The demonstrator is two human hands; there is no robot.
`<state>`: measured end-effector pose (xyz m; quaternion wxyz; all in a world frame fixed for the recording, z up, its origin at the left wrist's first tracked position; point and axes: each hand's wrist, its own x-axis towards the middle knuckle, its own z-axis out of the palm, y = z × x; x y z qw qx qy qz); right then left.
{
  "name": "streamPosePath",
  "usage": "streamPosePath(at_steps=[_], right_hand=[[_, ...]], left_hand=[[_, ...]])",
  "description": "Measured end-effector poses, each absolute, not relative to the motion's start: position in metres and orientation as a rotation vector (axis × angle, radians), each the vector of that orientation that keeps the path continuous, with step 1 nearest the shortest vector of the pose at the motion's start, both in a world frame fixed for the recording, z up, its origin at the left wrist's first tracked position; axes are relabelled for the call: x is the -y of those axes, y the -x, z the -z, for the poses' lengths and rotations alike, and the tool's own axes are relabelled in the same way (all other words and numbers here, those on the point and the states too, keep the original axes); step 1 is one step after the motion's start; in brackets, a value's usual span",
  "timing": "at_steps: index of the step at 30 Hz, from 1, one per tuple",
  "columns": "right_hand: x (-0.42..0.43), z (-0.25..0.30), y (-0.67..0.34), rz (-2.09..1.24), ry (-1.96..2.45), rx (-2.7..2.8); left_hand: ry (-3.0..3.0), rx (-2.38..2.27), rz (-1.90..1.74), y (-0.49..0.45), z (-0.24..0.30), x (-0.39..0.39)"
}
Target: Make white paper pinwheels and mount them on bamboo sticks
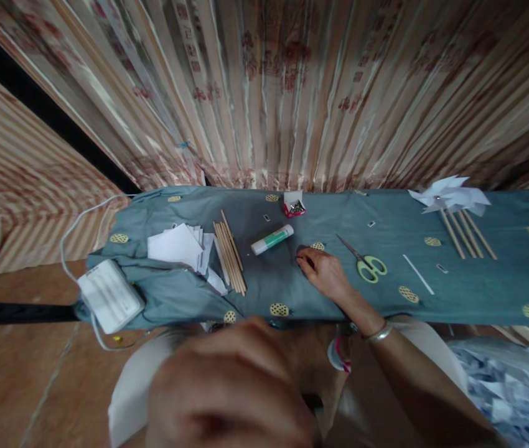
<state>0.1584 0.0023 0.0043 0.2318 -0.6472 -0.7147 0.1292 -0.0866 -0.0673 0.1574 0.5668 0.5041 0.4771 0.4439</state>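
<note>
My right hand (324, 272) rests on the blue-grey cloth with thumb and fingers pinched together; what they hold, if anything, is too small to make out. Just beyond it lies a green and white glue stick (272, 239). A small red and white box (294, 205) of shiny metal pins stands open behind that. To the right of my hand are green-handled scissors (365, 261). Large and blurred, my left hand (227, 386) is raised close to the camera, its fingers curled in. Its fingertips are hidden.
Wooden sticks (230, 256) lie beside a pile of white paper pieces (175, 242). White paper pinwheels (451, 196) on sticks lie at the right, with a thin white strip (417, 274) nearer. A white box with a cable (110, 295) sits at the table's left end. Striped curtains (264, 99) hang behind.
</note>
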Motion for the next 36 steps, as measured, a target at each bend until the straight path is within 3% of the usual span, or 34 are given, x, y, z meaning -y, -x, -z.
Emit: streamPosePath(at_steps=[2, 6, 12, 23, 36], right_hand=[[-0.002, -0.004, -0.158, -0.348, 1.786, 1.967], [-0.002, -0.003, -0.159, -0.349, 1.779, 1.970], [-0.002, -0.001, -0.160, -0.379, 1.752, 1.957], [-0.001, -0.001, -0.161, -0.369, 1.744, 1.941], [0.000, -0.002, -0.161, -0.329, 1.707, 1.948]], left_hand=[[-1.390, -1.034, -1.269, 0.097, -0.154, 0.048], [-1.527, -1.420, -1.525, 0.129, -0.111, -0.016], [-1.814, -1.806, -1.232, 0.174, -0.051, -0.068], [-2.194, -1.993, -0.655, 0.181, -0.043, -0.058], [-2.184, -2.058, -0.704, 0.189, -0.038, -0.058]])
